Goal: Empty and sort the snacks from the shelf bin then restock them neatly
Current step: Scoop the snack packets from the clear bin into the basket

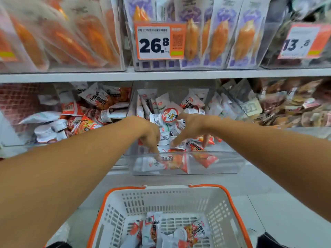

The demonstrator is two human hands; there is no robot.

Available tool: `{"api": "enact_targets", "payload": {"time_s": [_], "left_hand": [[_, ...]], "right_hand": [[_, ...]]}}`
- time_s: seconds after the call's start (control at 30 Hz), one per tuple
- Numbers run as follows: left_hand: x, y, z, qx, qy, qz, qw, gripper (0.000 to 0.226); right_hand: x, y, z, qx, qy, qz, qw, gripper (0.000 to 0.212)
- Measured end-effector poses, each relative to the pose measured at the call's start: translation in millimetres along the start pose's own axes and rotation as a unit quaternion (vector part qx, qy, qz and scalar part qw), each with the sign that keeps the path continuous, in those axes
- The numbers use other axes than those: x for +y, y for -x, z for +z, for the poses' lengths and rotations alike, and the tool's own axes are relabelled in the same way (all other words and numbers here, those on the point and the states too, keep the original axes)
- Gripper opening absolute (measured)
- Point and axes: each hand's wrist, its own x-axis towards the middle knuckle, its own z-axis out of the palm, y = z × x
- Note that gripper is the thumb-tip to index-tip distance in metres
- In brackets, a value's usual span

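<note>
Both of my hands are inside the clear shelf bin [223,162] on the middle shelf. It holds small white cups and red-and-white snack packets [176,162]. My left hand [150,134] points its fingers straight down, and the tips touch a packet behind the bin's front wall. My right hand [194,128] spreads its fingers over the packets and a small cup [180,145] and grips nothing that I can see. A round-lidded cup [170,115] lies just behind both hands. Below, a white basket with an orange rim [231,196] holds several of the same packets [152,228].
A neighbouring bin [89,111] on the left holds similar packets and cups, and bins of other snacks sit on the right. The upper shelf [161,76] carries long orange snack bags and a price tag [159,41] reading 26.8.
</note>
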Motion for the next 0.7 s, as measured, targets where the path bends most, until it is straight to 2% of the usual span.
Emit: {"api": "enact_targets", "payload": {"time_s": [0.1,0.17,0.37,0.43,0.57,0.63,0.7], "left_hand": [[3,-6,4,0.001,0.021,-0.008,1.0,0.082],[2,-12,7,0.017,0.03,-0.005,0.999,0.066],[6,-15,17,0.016,0.059,0.0,0.998,0.078],[7,-13,16,0.037,0.078,0.004,0.996,0.073],[7,-11,16,0.06,0.129,0.002,0.99,0.05],[3,-9,14,0.086,0.161,0.014,0.983,0.042],[0,-5,10,0.116,0.155,0.027,0.981,0.05]], "right_hand": [[6,-14,14,0.01,0.019,-0.005,1.0,0.122],[12,-16,12,0.022,0.025,-0.007,0.999,0.112],[36,-6,-10,0.014,0.178,0.023,0.984,0.059],[42,-4,-11,0.006,0.203,0.045,0.978,0.058],[50,-6,-8,-0.029,0.18,0.076,0.98,0.058],[49,-6,-2,-0.006,0.207,0.062,0.976,0.056],[47,-6,5,0.049,0.237,0.036,0.97,0.056]]}}
